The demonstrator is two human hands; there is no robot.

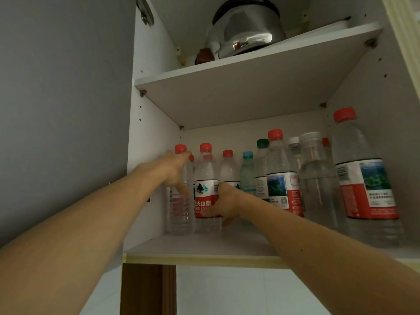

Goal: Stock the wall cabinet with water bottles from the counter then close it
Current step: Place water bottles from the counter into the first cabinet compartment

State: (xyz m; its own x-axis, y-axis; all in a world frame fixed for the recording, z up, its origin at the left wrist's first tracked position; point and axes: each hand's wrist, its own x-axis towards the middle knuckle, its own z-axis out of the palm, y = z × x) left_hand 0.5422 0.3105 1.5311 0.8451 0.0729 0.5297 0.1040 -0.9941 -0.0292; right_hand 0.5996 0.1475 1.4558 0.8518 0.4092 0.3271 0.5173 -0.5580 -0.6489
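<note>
Both hands are up on the lower shelf (pixel 204 244): my left hand (pixel 175 171) wraps the leftmost bottle (pixel 180 208) near its neck, my right hand (pixel 223 202) grips the red-label bottle (pixel 205 189) beside it, probably to steady them against the wall. Bottles crowd this shelf; a steel pot (pixel 245 32) sits above. The cabinet door (pixel 63 110) stands open.
</note>
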